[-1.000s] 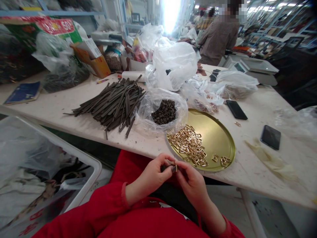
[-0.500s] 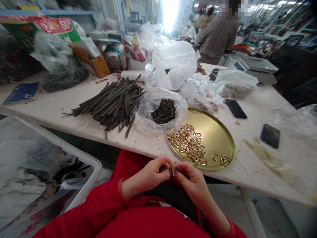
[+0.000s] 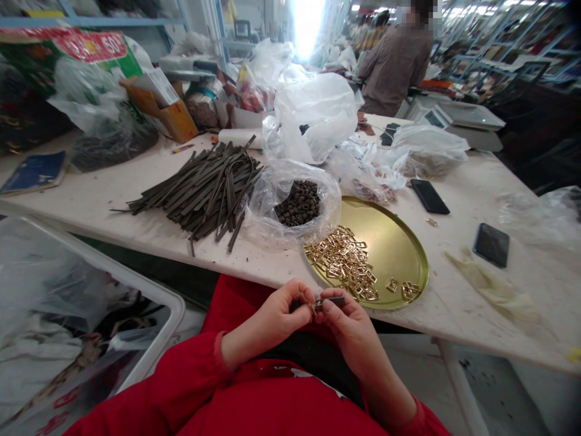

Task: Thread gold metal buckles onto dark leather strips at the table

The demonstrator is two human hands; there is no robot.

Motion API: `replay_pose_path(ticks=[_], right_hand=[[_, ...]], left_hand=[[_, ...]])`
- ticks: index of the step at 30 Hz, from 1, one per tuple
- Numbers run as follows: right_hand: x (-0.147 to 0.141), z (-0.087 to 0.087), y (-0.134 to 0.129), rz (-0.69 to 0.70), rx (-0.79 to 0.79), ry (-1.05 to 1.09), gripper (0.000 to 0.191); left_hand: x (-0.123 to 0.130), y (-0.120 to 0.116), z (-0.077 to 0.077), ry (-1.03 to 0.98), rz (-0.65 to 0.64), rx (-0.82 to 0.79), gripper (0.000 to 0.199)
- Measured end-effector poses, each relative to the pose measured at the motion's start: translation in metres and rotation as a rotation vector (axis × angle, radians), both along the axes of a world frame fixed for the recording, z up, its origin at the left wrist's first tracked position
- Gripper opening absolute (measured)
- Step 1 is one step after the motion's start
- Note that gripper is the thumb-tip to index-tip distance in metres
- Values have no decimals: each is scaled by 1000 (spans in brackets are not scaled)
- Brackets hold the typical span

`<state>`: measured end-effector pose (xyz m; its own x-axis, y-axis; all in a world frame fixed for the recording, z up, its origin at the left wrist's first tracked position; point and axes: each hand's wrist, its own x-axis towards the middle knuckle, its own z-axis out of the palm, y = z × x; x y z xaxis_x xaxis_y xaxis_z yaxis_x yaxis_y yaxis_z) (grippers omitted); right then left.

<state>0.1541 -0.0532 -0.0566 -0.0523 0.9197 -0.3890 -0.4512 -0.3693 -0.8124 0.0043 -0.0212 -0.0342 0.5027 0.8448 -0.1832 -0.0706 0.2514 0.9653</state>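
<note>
Strips, overlapping too much to count, lie at left on the table. The left hand and right hand pinch one strap and one buckle, partly finger-hidden, between them, the strap's long axis running left-right. Right: one tray, two phones.

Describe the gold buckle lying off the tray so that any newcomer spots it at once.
On the pale table, find the gold tray, then the phone nearest it. Just this side of that phone lies the buckle, alone on the tabletop, unlike those on the tray.
</note>
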Motion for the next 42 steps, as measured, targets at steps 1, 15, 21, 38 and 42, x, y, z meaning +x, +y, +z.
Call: replay_pose_path(ticks=[1,15,21,38,42], right_hand=[[-1,1,0,-1,-3,-2,25],[-12,4,14,-31,-75,116,22],[-16,14,14,-138,423,-662,10],[-9,12,8,-87,577,-690,25],[-4,11,10,-13,512,-547,21]], left_hand=[[0,1,0,27,-7,28,5],[-2,5,5,300,-35,326,7],[-4,11,5,241,36,301,8],[-1,17,9,212,145,23,10],[-3,17,8,201,149,-18,8]])
